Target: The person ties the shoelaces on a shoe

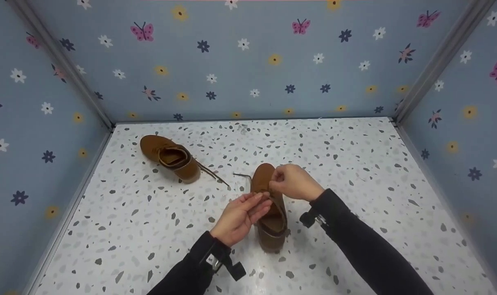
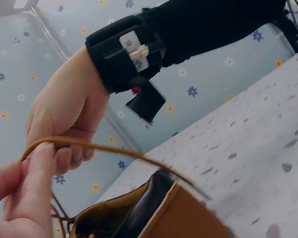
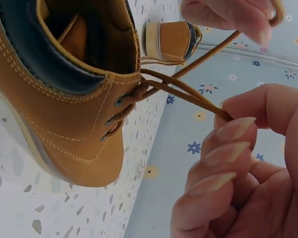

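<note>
A tan lace-up shoe [image 1: 272, 241] with a dark padded collar stands upright on the floor, toe pointing away. Over its lacing, my left hand [image 1: 242, 217] pinches a brown shoelace [image 2: 109, 147], which runs across the fingers and hangs off to one side. Just above and to the right, my right hand [image 1: 295, 182] pinches a doubled strand of lace [image 3: 188, 94] between thumb and forefinger. Both strands rise taut from the top of the shoe and cross close to the eyelets. In the right wrist view, the left hand's fingers [image 3: 238, 17] hold the other lace higher up.
A second tan shoe [image 1: 152, 147] lies farther back on the left, its loose laces [image 1: 213, 173] trailing to the right. The speckled white floor [image 1: 355, 164] is bounded by blue flowered walls [image 1: 248, 61] at the back and both sides.
</note>
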{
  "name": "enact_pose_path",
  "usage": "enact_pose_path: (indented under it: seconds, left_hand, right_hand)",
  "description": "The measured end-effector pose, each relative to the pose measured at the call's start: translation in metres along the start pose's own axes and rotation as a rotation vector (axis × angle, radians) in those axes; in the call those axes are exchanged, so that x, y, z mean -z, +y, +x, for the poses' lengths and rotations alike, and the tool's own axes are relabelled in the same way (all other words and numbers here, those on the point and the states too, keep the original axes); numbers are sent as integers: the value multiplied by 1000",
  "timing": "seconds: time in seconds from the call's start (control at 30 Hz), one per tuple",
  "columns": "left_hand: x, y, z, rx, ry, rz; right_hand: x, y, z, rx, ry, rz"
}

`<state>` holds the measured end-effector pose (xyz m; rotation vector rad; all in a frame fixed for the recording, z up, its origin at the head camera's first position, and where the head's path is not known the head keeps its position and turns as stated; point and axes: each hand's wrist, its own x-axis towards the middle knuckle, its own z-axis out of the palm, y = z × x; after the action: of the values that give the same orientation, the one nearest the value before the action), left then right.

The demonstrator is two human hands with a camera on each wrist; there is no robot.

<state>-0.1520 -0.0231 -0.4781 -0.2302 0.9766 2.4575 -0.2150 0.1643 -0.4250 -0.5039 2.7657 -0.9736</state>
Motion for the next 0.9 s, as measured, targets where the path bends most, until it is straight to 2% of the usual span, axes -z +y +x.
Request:
enact_pose_path:
  seconds: [0.07, 0.17, 0.23, 0.3, 0.43, 0.5, 0.57, 0.63, 0.7, 0.8, 0.87, 0.9]
  left_hand:
    - [-2, -4, 0, -22, -2, -29]
    - [-2, -10, 1, -9, -11, 18]
    - [0, -13, 2, 14, 8, 90]
    - [2, -15, 3, 30, 56, 175]
    - [4, -15, 6, 22, 146, 305]
    - [3, -16, 8, 22, 159, 360]
    - [1, -17, 11, 31, 138, 416]
    - [0, -16, 14, 39, 94, 528]
    - [0, -13, 15, 9, 33, 722]
    - [2, -3, 14, -106, -3, 1082]
    - [4, 7, 12, -200, 15, 1224]
    - [4, 12, 12, -236, 35, 1244]
  right_hand:
    - [1, -1, 1, 23, -4, -5]
    - [2, -1, 2, 47, 6, -8]
    - [2, 0, 2, 50, 12, -7]
    - [1, 0, 1, 45, 11, -1]
    - [1, 2, -1, 21, 6, 11]
    - [1, 2, -1, 12, 13, 10]
    - [2, 2, -1, 6, 27, 9]
    - [2, 2, -1, 9, 42, 5]
    - [1, 1, -1, 13, 51, 11]
    - [1, 2, -2, 30, 52, 18]
    - [1, 2, -3, 35, 51, 19]
    - [1, 2, -3, 39, 54, 19]
